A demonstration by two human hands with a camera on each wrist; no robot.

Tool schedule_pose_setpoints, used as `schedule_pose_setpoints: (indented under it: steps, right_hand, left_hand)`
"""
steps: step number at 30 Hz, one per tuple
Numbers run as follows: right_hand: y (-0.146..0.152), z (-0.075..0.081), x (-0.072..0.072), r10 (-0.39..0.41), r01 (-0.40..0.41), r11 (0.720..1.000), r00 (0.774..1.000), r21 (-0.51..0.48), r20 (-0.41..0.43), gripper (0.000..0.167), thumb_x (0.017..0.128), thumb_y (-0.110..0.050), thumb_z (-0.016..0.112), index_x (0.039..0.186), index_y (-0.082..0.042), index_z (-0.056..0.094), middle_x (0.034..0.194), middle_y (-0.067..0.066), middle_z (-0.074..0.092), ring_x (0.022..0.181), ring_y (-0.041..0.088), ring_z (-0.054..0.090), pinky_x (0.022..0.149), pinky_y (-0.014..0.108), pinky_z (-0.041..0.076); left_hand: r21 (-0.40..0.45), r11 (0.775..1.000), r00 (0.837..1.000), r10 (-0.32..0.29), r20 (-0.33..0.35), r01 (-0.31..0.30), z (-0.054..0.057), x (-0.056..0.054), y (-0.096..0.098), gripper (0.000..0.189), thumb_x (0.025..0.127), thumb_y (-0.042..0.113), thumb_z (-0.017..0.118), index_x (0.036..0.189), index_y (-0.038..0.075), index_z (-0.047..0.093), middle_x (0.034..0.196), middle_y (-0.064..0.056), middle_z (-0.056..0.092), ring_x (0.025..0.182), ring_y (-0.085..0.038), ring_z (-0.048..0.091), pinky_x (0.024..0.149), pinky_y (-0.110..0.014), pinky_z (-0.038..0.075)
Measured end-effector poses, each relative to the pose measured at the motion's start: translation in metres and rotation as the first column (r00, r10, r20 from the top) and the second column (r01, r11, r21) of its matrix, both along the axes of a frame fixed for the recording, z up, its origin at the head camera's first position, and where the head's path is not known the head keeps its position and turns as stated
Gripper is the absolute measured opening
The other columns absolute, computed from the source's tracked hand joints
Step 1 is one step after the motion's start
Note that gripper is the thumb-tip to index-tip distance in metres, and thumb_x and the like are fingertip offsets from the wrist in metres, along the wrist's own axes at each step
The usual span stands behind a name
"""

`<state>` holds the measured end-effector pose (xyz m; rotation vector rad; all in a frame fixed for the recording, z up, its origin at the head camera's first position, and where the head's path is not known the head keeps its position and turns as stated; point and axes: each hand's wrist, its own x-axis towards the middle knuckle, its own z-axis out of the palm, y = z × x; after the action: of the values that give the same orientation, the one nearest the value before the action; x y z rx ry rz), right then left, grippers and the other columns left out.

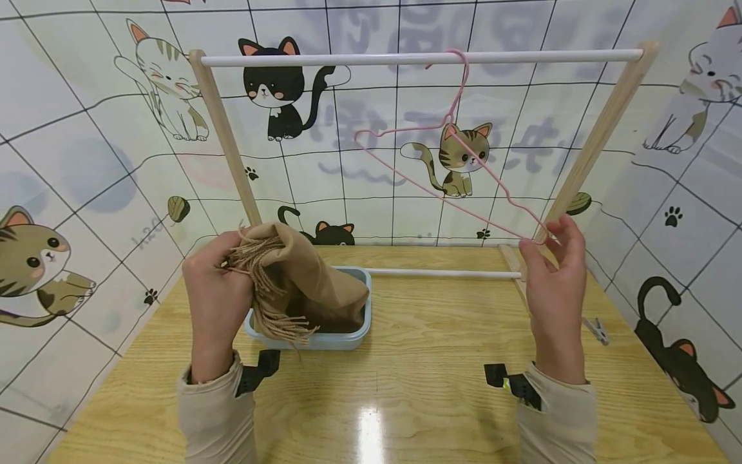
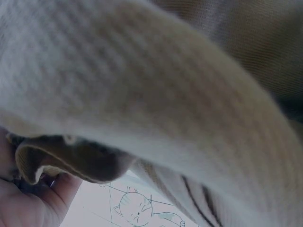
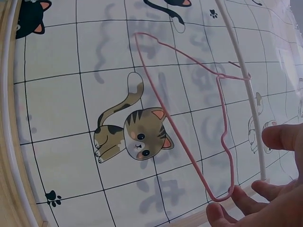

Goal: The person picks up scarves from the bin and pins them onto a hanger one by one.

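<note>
My left hand (image 1: 217,290) grips a fringed end of a tan scarf (image 1: 330,283). The scarf arches over and drops into a light blue basin (image 1: 342,341). Close to the left wrist camera, the scarf (image 2: 142,80) covers most of that view, with part of the left hand (image 2: 33,203) at its lower left. A pink wire hanger (image 1: 400,173) hooks over the white rail, tilted with its right corner low. My right hand (image 1: 556,296) pinches that corner with its fingertips. In the right wrist view the hanger (image 3: 180,132) has its corner at the fingertips (image 3: 218,213).
A wooden-sided rack carries the white top rail (image 1: 348,60), and a lower white bar (image 1: 440,274) runs behind the basin. A grey clothespin (image 1: 597,330) lies on the wooden table (image 1: 429,386) at right. Cat-printed sheets (image 1: 371,167) stand around it.
</note>
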<state>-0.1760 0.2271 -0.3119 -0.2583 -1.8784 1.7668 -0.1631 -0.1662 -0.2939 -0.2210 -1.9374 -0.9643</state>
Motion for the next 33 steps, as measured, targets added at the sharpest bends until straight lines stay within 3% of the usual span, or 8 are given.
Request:
schedule_pose_setpoints:
  steps: [6, 12, 23, 33]
  right_hand:
    - [0.0, -0.003, -0.002, 0.01, -0.01, 1.0, 1.0, -0.01, -0.007, 0.059, 0.102, -0.016, 0.062, 0.155, -0.023, 0.036, 0.147, -0.005, 0.04, 0.14, 0.018, 0.035, 0.114, 0.036, 0.031]
    - [-0.002, -0.005, -0.005, 0.022, -0.021, 0.999, 1.0, -0.029, 0.02, 0.05, 0.101, -0.015, 0.063, 0.147, -0.022, 0.045, 0.137, -0.006, 0.046, 0.128, 0.015, 0.042, 0.1, 0.024, 0.042]
    - [-0.014, -0.007, -0.005, 0.039, -0.045, 0.997, 0.996, 0.065, 0.08, 0.046, 0.103, -0.02, 0.061, 0.147, -0.018, 0.049, 0.119, -0.008, 0.056, 0.116, 0.011, 0.049, 0.095, 0.02, 0.046]
    - [-0.018, -0.01, -0.007, 0.107, -0.108, 0.993, 0.994, 0.056, 0.008, 0.023, 0.106, -0.028, 0.056, 0.116, -0.009, 0.065, 0.116, -0.001, 0.061, 0.101, 0.011, 0.065, 0.087, 0.015, 0.052]
  left_hand:
    - [0.001, 1.0, 1.0, 0.002, 0.002, -0.002, 0.001, 0.0, 0.0, 0.018, 0.097, 0.001, 0.065, 0.083, 0.001, 0.076, 0.08, -0.014, 0.074, 0.068, -0.002, 0.051, 0.067, -0.018, 0.037]
    - [0.001, 1.0, 1.0, 0.0, 0.0, 0.0, 0.001, 0.0, 0.001, 0.019, 0.098, 0.004, 0.065, 0.083, 0.001, 0.076, 0.079, -0.014, 0.074, 0.067, -0.002, 0.05, 0.066, -0.018, 0.037]
    - [0.013, 1.0, 1.0, -0.005, 0.013, 0.005, 0.001, 0.001, 0.0, 0.016, 0.097, 0.001, 0.065, 0.086, 0.001, 0.077, 0.082, -0.015, 0.075, 0.07, -0.001, 0.053, 0.068, -0.018, 0.038]
    - [0.0, 1.0, 1.0, -0.01, 0.006, 0.01, 0.002, 0.001, 0.001, 0.015, 0.096, -0.001, 0.066, 0.085, 0.0, 0.076, 0.083, -0.015, 0.075, 0.07, -0.001, 0.053, 0.068, -0.017, 0.039]
